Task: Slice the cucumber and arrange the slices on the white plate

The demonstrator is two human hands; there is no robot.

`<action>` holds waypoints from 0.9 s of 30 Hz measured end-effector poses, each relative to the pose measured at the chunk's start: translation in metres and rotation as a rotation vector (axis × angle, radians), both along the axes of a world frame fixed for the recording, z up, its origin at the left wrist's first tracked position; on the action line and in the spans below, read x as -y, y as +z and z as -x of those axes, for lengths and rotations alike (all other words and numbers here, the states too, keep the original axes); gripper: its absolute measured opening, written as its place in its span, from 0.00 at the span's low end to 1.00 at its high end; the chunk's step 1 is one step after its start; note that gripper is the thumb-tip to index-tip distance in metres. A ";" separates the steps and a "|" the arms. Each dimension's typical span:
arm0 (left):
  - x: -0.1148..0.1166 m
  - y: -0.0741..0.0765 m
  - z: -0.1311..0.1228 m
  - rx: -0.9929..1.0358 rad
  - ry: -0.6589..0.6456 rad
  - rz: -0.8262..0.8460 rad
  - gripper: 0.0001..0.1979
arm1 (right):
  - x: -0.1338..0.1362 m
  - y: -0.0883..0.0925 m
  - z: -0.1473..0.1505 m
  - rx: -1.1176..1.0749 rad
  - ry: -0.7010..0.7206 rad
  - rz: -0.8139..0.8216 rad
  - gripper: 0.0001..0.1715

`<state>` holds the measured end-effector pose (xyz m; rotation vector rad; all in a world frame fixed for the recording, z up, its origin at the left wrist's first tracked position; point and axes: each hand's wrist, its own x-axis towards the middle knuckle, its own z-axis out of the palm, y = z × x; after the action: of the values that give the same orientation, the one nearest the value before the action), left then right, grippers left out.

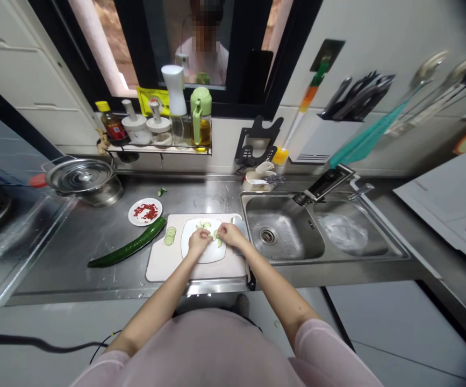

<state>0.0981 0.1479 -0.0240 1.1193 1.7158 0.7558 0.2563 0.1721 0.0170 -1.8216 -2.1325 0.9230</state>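
Note:
A white square plate [195, 258] sits on the cutting board [158, 269], with cucumber slices [205, 224] along its far and right edges. My left hand [199, 240] is over the plate's middle, fingers pinched; what is between them is too small to make out. At the plate's right side my right hand [231, 235] pinches a cucumber slice [215, 234]. A short overlapping row of cucumber slices [170, 236] lies on the board left of the plate. The knife [251, 279] rests at the board's right edge, partly hidden under my right forearm.
Left of the board lie a long cucumber [130, 248] and a small plate of chopped red pieces [136, 216]. A lidded steel pot [107, 193] stands behind them. To the right is a double sink [283, 257] with a faucet [317, 188]. Seasoning bottles fill a wall rack [184, 151].

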 end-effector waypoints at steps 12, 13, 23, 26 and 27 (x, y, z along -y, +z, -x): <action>-0.003 0.004 -0.008 -0.256 -0.157 -0.040 0.05 | 0.002 -0.002 0.000 0.183 0.032 0.009 0.07; -0.003 0.005 -0.008 -0.270 -0.166 -0.045 0.04 | 0.003 -0.002 0.001 0.197 0.035 0.011 0.07; -0.002 0.011 -0.008 -0.417 -0.263 -0.075 0.05 | 0.002 0.000 0.007 0.295 0.045 0.015 0.09; -0.002 0.013 -0.008 -0.445 -0.279 -0.079 0.06 | 0.002 0.000 0.008 0.314 0.035 0.012 0.10; -0.001 0.013 -0.007 -0.454 -0.283 -0.086 0.06 | 0.002 0.001 0.007 0.320 0.027 0.013 0.11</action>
<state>0.1055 0.1491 -0.0109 1.6470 1.8444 0.4200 0.2489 0.1702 0.0177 -2.0712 -2.3413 0.6884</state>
